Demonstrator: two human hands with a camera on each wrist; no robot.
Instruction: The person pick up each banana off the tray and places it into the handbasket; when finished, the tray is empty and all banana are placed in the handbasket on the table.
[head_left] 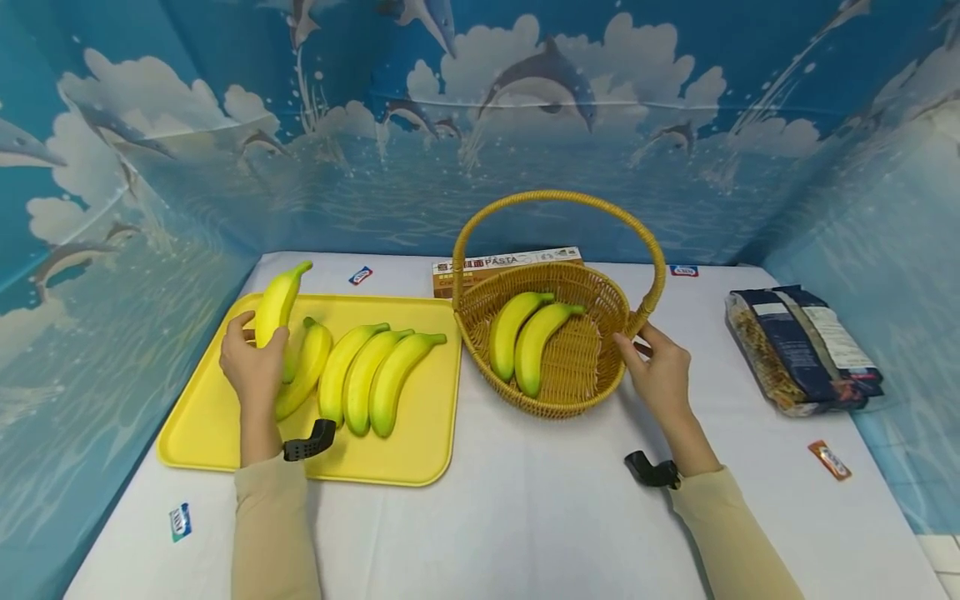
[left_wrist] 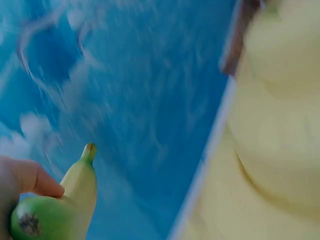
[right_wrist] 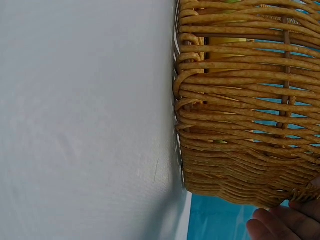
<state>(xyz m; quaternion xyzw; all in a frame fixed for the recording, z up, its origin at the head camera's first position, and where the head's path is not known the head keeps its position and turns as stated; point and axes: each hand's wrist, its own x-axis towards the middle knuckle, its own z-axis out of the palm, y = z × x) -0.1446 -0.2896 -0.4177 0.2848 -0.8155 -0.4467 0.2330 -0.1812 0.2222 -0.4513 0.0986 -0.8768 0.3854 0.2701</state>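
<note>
Between the fingers of the left hand [head_left: 255, 367] sits a banana [head_left: 279, 302], lifted stem-up off the far-left corner of the yellow tray [head_left: 420, 450] — the fingers are curled round its lower half, thumb on one side, the rest hidden behind the fruit. Just to the right of those fingers four more bananas [head_left: 360, 375] lie side by side on the tray. Off to the right, the right hand [head_left: 660, 375] has its fingers on the rim of the wicker basket [head_left: 570, 400] at the foot of the handle; they look lightly bent against the weave, though whether they truly pinch it I cannot tell. Two bananas [head_left: 525, 333] already lie inside the basket, left of those fingers.

The held banana looks smooth and glossy, probably light and firm, so a grip round the thick middle seems safest — the tapered ends would slip. The basket is stiff but likely light enough to skid on the white tabletop [head_left: 525, 517], so steadying its rim makes sense
</note>
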